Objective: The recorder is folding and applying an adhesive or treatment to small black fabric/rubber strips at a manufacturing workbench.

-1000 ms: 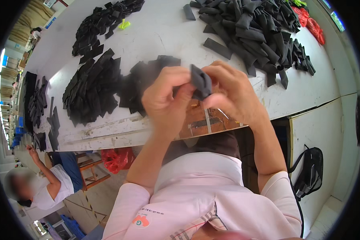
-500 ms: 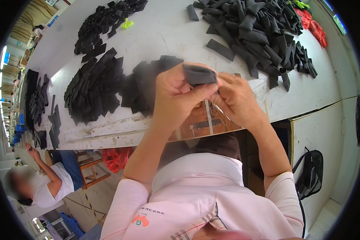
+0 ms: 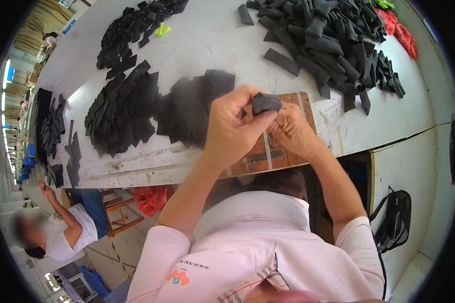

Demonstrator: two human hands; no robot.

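My left hand [image 3: 232, 130] and my right hand [image 3: 292, 132] meet over the near edge of a long white table [image 3: 207, 45]. Between the fingertips of both sits a small dark grey fabric piece [image 3: 264, 103], folded over. Under the hands lies a brown wooden board [image 3: 293, 151] with pale strips across it. Just left of the hands are flat black fabric pieces in a stack [image 3: 192, 103], and a larger spread of them [image 3: 119, 113] lies further left.
A big heap of dark grey folded strips [image 3: 333, 40] fills the table's far right, with red pieces [image 3: 399, 30] beyond it. More black pieces [image 3: 131, 28] lie at the far left. A seated person [image 3: 55, 232] works at lower left. A black bag [image 3: 394, 222] hangs at right.
Both hands have lowered toward the wooden board and shifted slightly right. The dark fabric piece has gone from upright between the fingers to folded flat under the left thumb.
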